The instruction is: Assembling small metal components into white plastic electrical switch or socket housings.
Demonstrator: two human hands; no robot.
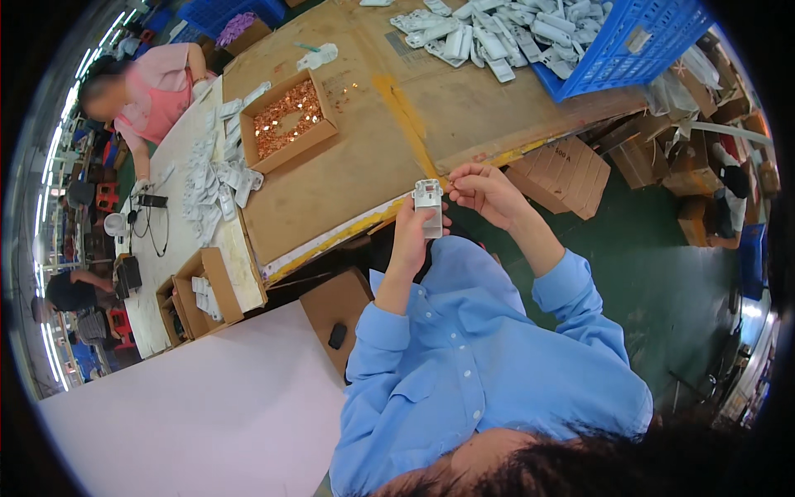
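My left hand [407, 242] is closed around a small white plastic housing [428, 197], held upright just off the table's near edge. The housing has a recessed upper part with a small reddish detail, and a paler, translucent-looking lower part. Just right of it, my right hand [490, 197] has its thumb and forefinger pinched together. A tiny coppery speck shows at those fingertips, too small to make out. A cardboard box of small copper-coloured metal parts [288, 121] sits on the cardboard-covered table [364, 124], to the left.
White plastic housings [489, 33] are heaped at the far side beside a tilted blue crate [629, 41]; more housings [217, 178] lie at left. A co-worker in pink [153, 95] works there. Cartons [565, 176] stand below the table at right. A white board [199, 406] fills the lower left.
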